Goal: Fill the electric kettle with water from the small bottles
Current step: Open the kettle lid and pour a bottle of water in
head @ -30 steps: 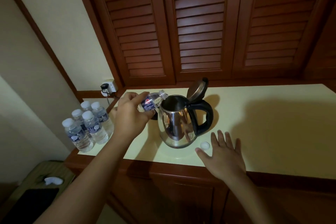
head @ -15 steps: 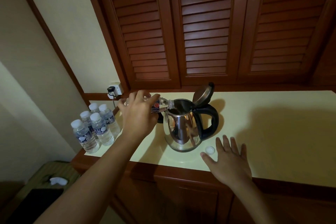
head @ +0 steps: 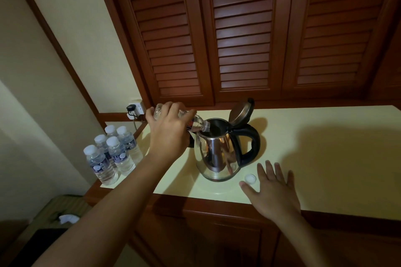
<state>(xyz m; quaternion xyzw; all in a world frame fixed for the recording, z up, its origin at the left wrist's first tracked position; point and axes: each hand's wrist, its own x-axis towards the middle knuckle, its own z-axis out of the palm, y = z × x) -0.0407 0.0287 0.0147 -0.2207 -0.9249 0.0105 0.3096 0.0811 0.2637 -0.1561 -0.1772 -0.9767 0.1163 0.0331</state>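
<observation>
The left hand [head: 169, 130] grips a bottle [head: 198, 124], tipped nearly level with its uncapped mouth over the open rim of the kettle [head: 217, 154]. The kettle stands on the surface [head: 325, 147], its lid [head: 240, 112] raised and its handle to the right. The right hand [head: 273, 188] lies flat with fingers spread, holding nothing, a white cap [head: 250, 178] just beside it. Five capped bottles [head: 112, 154] stand clustered at the left end
</observation>
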